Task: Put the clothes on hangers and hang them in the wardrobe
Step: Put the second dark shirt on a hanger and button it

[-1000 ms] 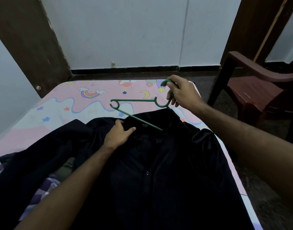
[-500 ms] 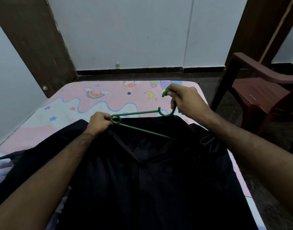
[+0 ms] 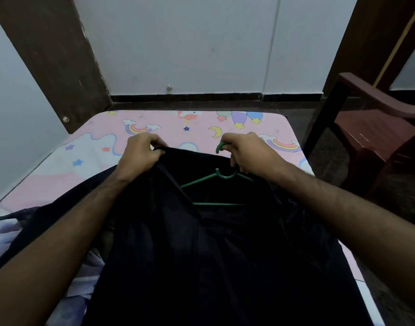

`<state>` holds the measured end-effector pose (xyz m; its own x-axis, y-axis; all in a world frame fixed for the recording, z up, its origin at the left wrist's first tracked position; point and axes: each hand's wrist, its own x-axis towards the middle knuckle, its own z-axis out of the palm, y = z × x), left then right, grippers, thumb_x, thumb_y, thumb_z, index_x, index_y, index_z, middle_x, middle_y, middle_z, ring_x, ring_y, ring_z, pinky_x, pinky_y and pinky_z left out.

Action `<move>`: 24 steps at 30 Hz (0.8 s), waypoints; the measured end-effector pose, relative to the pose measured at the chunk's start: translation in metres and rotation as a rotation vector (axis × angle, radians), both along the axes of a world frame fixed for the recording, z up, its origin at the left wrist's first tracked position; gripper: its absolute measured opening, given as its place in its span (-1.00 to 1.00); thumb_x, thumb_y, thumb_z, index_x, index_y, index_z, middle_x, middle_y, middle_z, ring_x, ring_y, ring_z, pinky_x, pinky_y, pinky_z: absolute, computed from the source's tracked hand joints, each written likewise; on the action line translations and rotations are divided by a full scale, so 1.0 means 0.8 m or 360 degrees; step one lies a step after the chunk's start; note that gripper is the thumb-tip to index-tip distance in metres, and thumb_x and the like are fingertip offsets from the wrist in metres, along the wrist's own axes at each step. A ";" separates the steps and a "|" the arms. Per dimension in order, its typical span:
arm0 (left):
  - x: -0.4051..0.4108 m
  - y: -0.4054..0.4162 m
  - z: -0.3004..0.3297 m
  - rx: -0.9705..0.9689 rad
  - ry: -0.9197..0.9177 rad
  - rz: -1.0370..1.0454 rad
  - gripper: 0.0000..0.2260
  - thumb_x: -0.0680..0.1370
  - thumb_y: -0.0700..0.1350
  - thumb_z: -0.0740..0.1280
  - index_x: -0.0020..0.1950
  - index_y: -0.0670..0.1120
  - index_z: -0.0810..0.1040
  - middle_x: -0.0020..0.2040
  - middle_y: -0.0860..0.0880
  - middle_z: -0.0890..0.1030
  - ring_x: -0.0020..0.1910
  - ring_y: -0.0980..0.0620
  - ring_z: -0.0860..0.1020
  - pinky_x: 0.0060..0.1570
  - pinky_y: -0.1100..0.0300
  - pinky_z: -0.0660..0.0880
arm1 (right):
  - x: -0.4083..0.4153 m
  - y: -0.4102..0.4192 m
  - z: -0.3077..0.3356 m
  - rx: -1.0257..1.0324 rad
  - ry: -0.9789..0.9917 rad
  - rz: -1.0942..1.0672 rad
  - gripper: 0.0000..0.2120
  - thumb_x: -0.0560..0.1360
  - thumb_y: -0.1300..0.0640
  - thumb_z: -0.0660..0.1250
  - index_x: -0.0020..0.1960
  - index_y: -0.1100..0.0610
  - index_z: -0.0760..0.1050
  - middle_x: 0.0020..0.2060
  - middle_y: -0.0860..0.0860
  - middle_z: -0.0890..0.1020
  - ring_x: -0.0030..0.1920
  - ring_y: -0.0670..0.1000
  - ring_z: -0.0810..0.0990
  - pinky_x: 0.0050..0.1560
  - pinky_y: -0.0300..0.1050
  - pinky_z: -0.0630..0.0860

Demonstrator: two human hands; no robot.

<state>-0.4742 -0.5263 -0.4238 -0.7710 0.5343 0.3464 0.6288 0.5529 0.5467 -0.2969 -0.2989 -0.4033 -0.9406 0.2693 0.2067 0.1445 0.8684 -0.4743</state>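
A black shirt (image 3: 215, 255) lies spread on the bed (image 3: 96, 147), collar end away from me. A green plastic hanger (image 3: 208, 182) sits inside the shirt's open neck; its shoulders and bottom bar show, its ends are hidden under the cloth. My right hand (image 3: 246, 154) grips the hanger's hook just above the collar. My left hand (image 3: 143, 156) is closed on the shirt's left collar edge and lifts it off the bed.
The bed has a pink sheet with rainbows, stars and a moon. More clothes (image 3: 4, 231) lie at the left edge. A dark red plastic chair (image 3: 375, 137) stands at the right. A brown door frame (image 3: 49, 55) and white wall are behind.
The hanger has moved from lying across the collar to inside the shirt's neck. My left hand went from the hanger's left end to gripping the collar edge and lifting it.
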 end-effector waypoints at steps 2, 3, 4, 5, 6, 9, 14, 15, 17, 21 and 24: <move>0.010 0.010 0.004 0.0096 -0.0122 0.0007 -0.81 0.48 -0.30 0.38 0.01 -0.08 0.70 -0.07 0.00 0.67 -0.27 0.10 0.61 -0.30 0.26 0.52 | -0.027 0.009 0.006 -0.0067 -0.0129 -0.0029 -0.82 0.66 0.23 0.16 0.03 0.10 0.52 -0.35 -0.07 0.62 -0.53 -0.05 0.54 -0.40 -0.06 0.59; 0.015 0.016 0.000 0.0137 -0.0209 0.0015 -0.80 0.48 -0.30 0.36 0.03 -0.10 0.68 -0.05 -0.01 0.65 -0.39 0.11 0.60 -0.45 0.25 0.52 | -0.045 0.017 0.011 -0.0128 -0.0208 -0.0046 -0.81 0.67 0.24 0.14 0.04 0.15 0.53 -0.31 0.03 0.66 -0.54 -0.05 0.55 -0.46 -0.11 0.57; 0.019 0.024 -0.006 0.0172 -0.0301 0.0026 -0.80 0.50 -0.31 0.34 0.06 -0.11 0.64 -0.02 -0.02 0.63 -0.49 0.07 0.59 -0.54 0.25 0.49 | -0.065 0.028 0.017 -0.0200 -0.0273 -0.0087 -0.81 0.67 0.25 0.13 0.06 0.19 0.53 -0.26 0.14 0.69 -0.54 -0.02 0.57 -0.49 -0.14 0.56; 0.024 0.032 -0.015 0.0211 -0.0393 0.0027 -0.81 0.51 -0.30 0.33 0.09 -0.13 0.60 0.04 -0.04 0.60 -0.52 0.03 0.59 -0.57 0.24 0.49 | -0.085 0.041 0.022 -0.0280 -0.0290 -0.0163 -0.81 0.67 0.27 0.15 0.10 0.24 0.53 -0.20 0.22 0.70 -0.51 0.02 0.60 -0.47 -0.12 0.59; 0.027 0.039 -0.027 0.0250 -0.0478 0.0003 -0.81 0.53 -0.29 0.33 0.12 -0.12 0.55 0.12 -0.06 0.57 -0.48 0.00 0.62 -0.52 0.23 0.52 | -0.102 0.052 0.025 -0.0349 -0.0259 -0.0261 -0.83 0.66 0.30 0.17 0.15 0.26 0.52 -0.11 0.28 0.69 -0.43 0.08 0.65 -0.38 -0.05 0.64; 0.040 0.057 -0.065 0.0255 -0.0606 -0.0149 -0.71 0.59 -0.17 0.37 0.29 -0.06 0.43 0.34 -0.06 0.41 -0.01 -0.07 0.66 -0.05 0.07 0.63 | -0.122 0.075 0.012 -0.0285 -0.0224 -0.0545 -0.60 0.61 0.33 0.21 0.44 0.22 0.35 0.32 0.28 0.49 0.07 0.21 0.63 -0.02 -0.04 0.56; 0.089 0.038 -0.124 0.0258 -0.0111 -0.0295 -0.71 0.51 -0.31 0.38 0.21 -0.11 0.55 0.15 0.02 0.43 0.03 0.18 0.49 0.17 0.29 0.42 | -0.041 0.028 -0.077 -0.0395 -0.0058 -0.0497 -0.56 0.58 0.28 0.28 0.44 0.15 0.35 0.36 0.13 0.37 0.20 0.14 0.53 0.11 -0.10 0.42; 0.100 0.034 -0.135 0.0275 -0.0096 -0.0322 -0.74 0.51 -0.33 0.38 0.17 -0.11 0.56 0.10 0.00 0.46 -0.06 0.20 0.52 0.10 0.34 0.43 | -0.015 0.011 -0.094 -0.0428 0.0062 -0.0485 -0.64 0.56 0.25 0.32 0.34 0.13 0.42 0.25 0.09 0.44 0.12 0.10 0.55 0.11 -0.07 0.45; 0.118 0.032 -0.156 0.0221 -0.0098 -0.0442 -0.77 0.51 -0.32 0.38 0.14 -0.12 0.57 0.05 -0.01 0.47 -0.13 0.22 0.54 0.04 0.39 0.41 | 0.031 -0.020 -0.125 -0.0521 0.0227 -0.0546 -0.81 0.53 0.18 0.40 0.11 0.11 0.48 -0.01 0.03 0.55 -0.06 0.00 0.55 -0.02 -0.11 0.48; 0.131 0.039 -0.189 -0.0054 -0.0062 -0.0462 -0.79 0.56 -0.14 0.40 0.19 -0.06 0.54 0.07 0.03 0.45 -0.04 0.13 0.52 0.06 0.17 0.51 | 0.062 -0.063 -0.169 -0.0840 0.0096 -0.0791 -0.62 0.45 -0.10 0.50 0.02 0.08 0.40 -0.14 -0.01 0.59 -0.12 0.00 0.58 -0.13 -0.13 0.48; 0.135 0.043 -0.193 -0.0163 0.0042 -0.0371 -0.78 0.54 -0.09 0.43 0.16 -0.06 0.54 0.05 0.00 0.44 -0.01 0.00 0.51 0.05 0.04 0.54 | 0.056 -0.076 -0.184 -0.0708 -0.0116 -0.0877 -0.51 0.41 -0.18 0.50 0.09 0.07 0.36 -0.01 -0.02 0.56 -0.02 0.05 0.57 -0.09 -0.05 0.44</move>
<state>-0.3664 -0.4918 -0.5779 -0.6142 0.7300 0.2998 0.7592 0.4429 0.4769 -0.2523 -0.3595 -0.5503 -0.6503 0.7541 -0.0918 0.5519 0.3860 -0.7393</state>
